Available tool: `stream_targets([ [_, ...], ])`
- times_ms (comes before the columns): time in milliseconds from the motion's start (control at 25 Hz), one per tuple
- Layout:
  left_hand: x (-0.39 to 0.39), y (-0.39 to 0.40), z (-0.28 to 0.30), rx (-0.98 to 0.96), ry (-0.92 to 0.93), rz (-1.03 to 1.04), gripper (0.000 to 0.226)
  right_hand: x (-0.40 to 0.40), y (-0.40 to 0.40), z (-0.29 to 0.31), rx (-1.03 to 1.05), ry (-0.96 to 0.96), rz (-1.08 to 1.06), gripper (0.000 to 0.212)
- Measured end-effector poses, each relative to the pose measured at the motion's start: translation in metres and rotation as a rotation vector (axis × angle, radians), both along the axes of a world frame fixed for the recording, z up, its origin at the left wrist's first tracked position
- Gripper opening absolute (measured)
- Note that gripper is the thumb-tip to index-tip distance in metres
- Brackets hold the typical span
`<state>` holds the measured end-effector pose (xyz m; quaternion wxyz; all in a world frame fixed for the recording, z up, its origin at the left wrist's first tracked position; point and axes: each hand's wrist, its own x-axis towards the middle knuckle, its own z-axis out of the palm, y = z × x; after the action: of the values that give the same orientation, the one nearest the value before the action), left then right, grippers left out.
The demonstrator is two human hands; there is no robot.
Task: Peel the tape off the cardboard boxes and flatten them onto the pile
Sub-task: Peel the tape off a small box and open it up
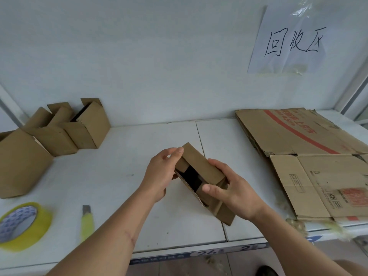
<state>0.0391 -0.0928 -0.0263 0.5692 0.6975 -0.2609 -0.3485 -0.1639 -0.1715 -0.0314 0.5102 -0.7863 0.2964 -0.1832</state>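
Both hands on small cardboard box (201, 172) w/ open top: L hand (159, 174) grips its left end, R hand (233, 192) curled round right side.

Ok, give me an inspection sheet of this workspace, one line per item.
Surface: white table, faint specks.
Job's things: small box held open; flattened cardboard pile at right; four open boxes at left.
Clutter: tape roll, yellow knife, tape scraps by the pile.
Hands: left hand and right hand both grip the small box.
Cables: nothing seen.
Surroundings: white wall, handwritten paper sign.
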Motion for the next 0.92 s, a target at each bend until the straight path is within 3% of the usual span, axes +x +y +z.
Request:
stream_targets([
  [120, 0.008, 0.007, 0.002, 0.059, -0.116, -0.107, 0.033, 0.001, -0.009, -0.001, -0.13, 0.032, -0.019, 0.072],
  [240, 0.015, 0.016, 0.008, 0.167, -0.372, -0.276, 0.05, 0.002, -0.01, 0.0, -0.135, 0.001, -0.064, 0.065],
  [360, 0.022, 0.024, 0.018, 0.24, -0.406, -0.39, 0.075, 0.006, -0.002, -0.005, -0.089, -0.065, -0.133, 0.059],
  [480, 0.012, 0.022, 0.019, 0.336, -0.545, -0.352, 0.094, 0.014, 0.01, -0.006, 0.003, -0.195, -0.229, 0.045],
  [560, 0.002, 0.019, 0.018, 0.386, -0.618, -0.27, 0.101, 0.021, 0.014, -0.003, 0.093, -0.301, -0.32, 0.047],
  [680, 0.006, 0.023, 0.019, 0.445, -0.511, -0.283, 0.083, 0.033, 0.015, -0.004, 0.228, -0.363, -0.445, 0.057],
  [800, 0.01, 0.032, 0.011, 0.48, -0.402, -0.382, 0.08, 0.047, 0.019, -0.008, 0.153, -0.312, -0.427, 0.065],
  [920, 0.0, 0.037, -0.018, 0.486, -0.619, -0.24, 0.073, 0.053, 0.023, -0.009, 0.087, -0.308, -0.422, 0.057],
])
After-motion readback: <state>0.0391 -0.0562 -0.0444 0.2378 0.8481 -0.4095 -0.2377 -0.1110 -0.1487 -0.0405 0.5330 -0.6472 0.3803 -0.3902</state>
